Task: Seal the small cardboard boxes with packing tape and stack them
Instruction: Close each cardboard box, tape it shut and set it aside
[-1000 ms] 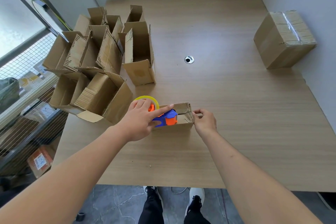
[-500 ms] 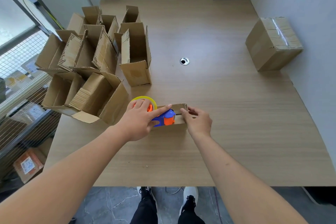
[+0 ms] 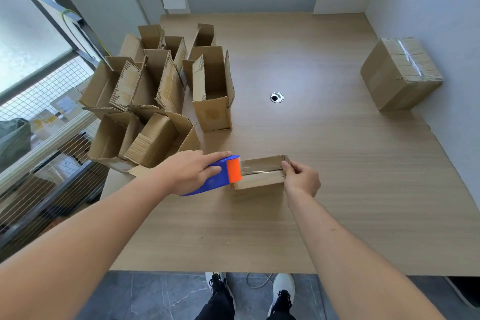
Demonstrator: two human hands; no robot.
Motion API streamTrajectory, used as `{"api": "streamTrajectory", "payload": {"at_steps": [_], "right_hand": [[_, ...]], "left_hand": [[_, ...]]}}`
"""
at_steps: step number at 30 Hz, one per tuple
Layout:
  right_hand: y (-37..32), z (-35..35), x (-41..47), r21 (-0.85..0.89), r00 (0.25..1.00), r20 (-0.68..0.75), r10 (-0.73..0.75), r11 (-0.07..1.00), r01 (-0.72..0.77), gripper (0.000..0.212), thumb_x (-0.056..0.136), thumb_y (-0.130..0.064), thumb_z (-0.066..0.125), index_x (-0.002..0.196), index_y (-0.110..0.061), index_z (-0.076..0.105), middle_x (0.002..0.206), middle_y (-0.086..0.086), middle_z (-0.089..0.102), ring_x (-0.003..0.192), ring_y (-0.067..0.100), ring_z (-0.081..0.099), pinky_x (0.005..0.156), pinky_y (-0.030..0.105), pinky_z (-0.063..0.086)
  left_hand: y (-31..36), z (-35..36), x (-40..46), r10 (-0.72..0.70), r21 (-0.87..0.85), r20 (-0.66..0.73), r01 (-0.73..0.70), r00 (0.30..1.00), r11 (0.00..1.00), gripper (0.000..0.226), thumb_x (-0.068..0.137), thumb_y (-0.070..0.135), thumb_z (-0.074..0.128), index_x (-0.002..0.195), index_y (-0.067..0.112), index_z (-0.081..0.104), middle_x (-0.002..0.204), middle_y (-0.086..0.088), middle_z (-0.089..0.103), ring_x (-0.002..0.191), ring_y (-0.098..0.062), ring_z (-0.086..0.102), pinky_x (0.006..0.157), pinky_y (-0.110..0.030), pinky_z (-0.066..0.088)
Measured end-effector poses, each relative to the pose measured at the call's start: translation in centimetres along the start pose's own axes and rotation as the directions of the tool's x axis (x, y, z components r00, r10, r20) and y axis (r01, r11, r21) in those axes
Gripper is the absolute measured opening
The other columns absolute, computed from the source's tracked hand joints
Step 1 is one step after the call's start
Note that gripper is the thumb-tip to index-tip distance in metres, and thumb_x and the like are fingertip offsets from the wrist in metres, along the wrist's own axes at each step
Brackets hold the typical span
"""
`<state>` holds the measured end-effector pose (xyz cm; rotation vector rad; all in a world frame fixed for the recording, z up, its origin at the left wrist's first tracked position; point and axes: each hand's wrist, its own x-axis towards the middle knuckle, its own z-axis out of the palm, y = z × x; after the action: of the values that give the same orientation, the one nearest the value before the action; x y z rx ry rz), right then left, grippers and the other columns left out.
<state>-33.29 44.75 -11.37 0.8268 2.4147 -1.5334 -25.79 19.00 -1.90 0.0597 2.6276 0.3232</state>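
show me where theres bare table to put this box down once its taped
Bare table runs from the cable hole to the sealed box by the right wall, and along the near edge in front of both hands. The far left is crowded with open boxes.

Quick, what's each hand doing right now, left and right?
Left hand: grips the tape dispenser at the left end of the small box.
Right hand: pinches the box's right end.
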Motion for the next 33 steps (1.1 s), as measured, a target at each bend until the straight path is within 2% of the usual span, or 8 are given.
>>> {"api": "streamTrajectory", "payload": {"at_steps": [6,11,16,18,20,23,28,33], "right_hand": [[-0.6,0.2,-0.4,-0.083,0.999,-0.046,-0.003,0.997,-0.001,0.020,0.091,-0.024,0.077,0.110,-0.020,0.080,0.105,0.005,0.078,0.087,0.018,0.063,0.079,0.021,0.041],[-0.9,-0.1,-0.2,-0.149,0.999,-0.037,-0.035,0.988,0.029,0.016,0.091,-0.025,0.076,0.107,-0.021,0.080,0.100,0.005,0.077,0.084,0.019,0.060,0.077,0.023,0.040],[-1.0,0.8,-0.8,-0.337,0.979,0.034,-0.199,0.920,0.199,0.019,0.102,-0.027,0.059,0.112,-0.019,0.072,0.106,0.011,0.073,0.102,0.033,0.064,0.075,0.032,0.040],[-0.7,1.7,-1.7,-0.494,0.963,0.115,-0.243,0.827,0.268,0.036,0.107,-0.036,0.043,0.135,-0.017,0.056,0.134,0.017,0.060,0.124,0.038,0.054,0.090,0.039,0.043],[-0.1,2.9,-3.3,-0.647,0.915,0.191,-0.354,0.656,0.389,0.061,0.107,-0.047,0.037,0.158,-0.015,0.027,0.162,0.022,0.025,0.148,0.041,0.025,0.119,0.049,0.026],[0.9,4.0,-4.6,-0.663,0.792,0.385,-0.474,0.455,0.594,0.076,0.103,-0.057,0.037,0.162,-0.014,0.015,0.168,0.022,0.000,0.156,0.037,-0.001,0.126,0.050,0.002],[1.6,3.8,-3.4,-0.669,0.761,0.495,-0.420,0.375,0.642,0.093,0.094,-0.077,0.022,0.162,-0.024,-0.012,0.166,0.012,-0.027,0.154,0.025,-0.025,0.125,0.043,-0.013],[1.2,3.4,-3.0,-0.639,0.752,0.528,-0.396,0.398,0.658,0.112,0.080,-0.094,0.026,0.161,-0.029,-0.016,0.165,0.008,-0.030,0.153,0.021,-0.027,0.125,0.041,-0.012]], "left_hand": [[-2.9,2.8,-2.0,-0.040,-0.425,0.163,0.107,0.986,0.899,0.042,0.106,0.051,0.035,0.143,0.070,0.026,0.138,0.012,0.054,0.117,-0.019,0.053,0.106,-0.047,0.039],[-4.3,4.7,-2.7,-0.044,-0.530,0.205,0.149,0.978,0.835,0.041,0.107,0.048,0.037,0.139,0.074,0.030,0.138,0.017,0.054,0.118,-0.013,0.054,0.107,-0.044,0.039],[-4.5,5.9,-2.1,-0.037,-0.574,0.184,0.137,0.982,0.807,0.042,0.107,0.046,0.037,0.139,0.073,0.030,0.137,0.019,0.055,0.117,-0.011,0.054,0.106,-0.040,0.040],[-4.4,6.2,-1.9,-0.026,-0.581,0.173,0.124,0.985,0.805,0.042,0.108,0.045,0.037,0.141,0.072,0.030,0.137,0.019,0.055,0.116,-0.009,0.054,0.102,-0.035,0.041],[-4.2,6.4,-1.9,-0.018,-0.598,0.162,0.112,0.987,0.793,0.043,0.109,0.043,0.037,0.143,0.068,0.031,0.136,0.019,0.055,0.115,-0.007,0.054,0.099,-0.031,0.041],[-3.8,7.0,-1.9,0.012,-0.638,0.149,0.087,0.989,0.765,0.043,0.109,0.042,0.037,0.143,0.067,0.031,0.137,0.020,0.056,0.116,-0.007,0.055,0.105,-0.035,0.042],[-3.7,8.0,-2.5,0.058,-0.723,0.138,0.060,0.989,0.689,0.042,0.109,0.042,0.039,0.144,0.065,0.034,0.136,0.025,0.057,0.120,-0.006,0.056,0.110,-0.039,0.042],[-4.6,8.1,-3.2,0.085,-0.764,0.165,0.073,0.983,0.641,0.040,0.110,0.043,0.039,0.143,0.064,0.037,0.135,0.027,0.058,0.121,-0.005,0.056,0.112,-0.038,0.040]]}}
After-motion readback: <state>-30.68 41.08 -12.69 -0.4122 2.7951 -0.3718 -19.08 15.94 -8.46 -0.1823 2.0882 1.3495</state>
